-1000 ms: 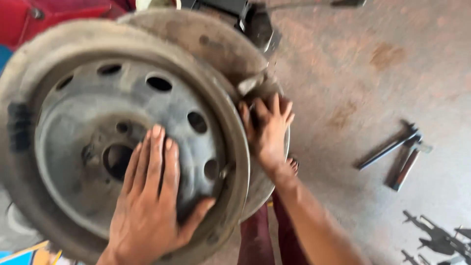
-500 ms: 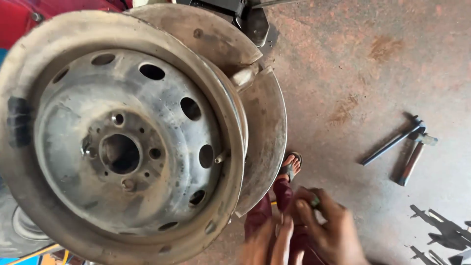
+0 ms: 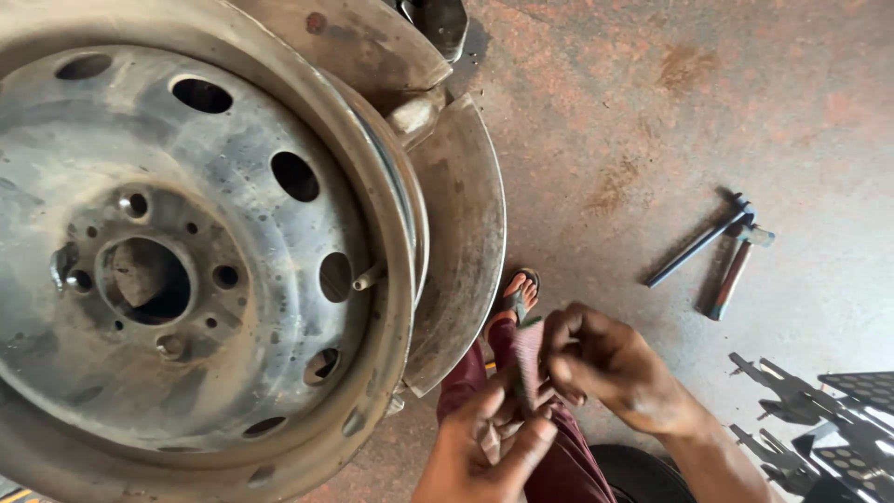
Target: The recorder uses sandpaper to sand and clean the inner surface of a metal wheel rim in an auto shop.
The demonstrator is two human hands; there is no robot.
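Head view: my left hand (image 3: pixel 486 445) and right hand (image 3: pixel 605 370) both pinch a small dark strip (image 3: pixel 527 359) above my maroon-clad knee (image 3: pixel 549 456), beside the rusty grey steel wheel rim (image 3: pixel 186 251). It looks light and limp; I judge the ends best.

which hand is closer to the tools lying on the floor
Right. The right hand is up by the knee, below and to the left of the two long tools, with bare floor between. The left hand is lower and further left, so farther off.
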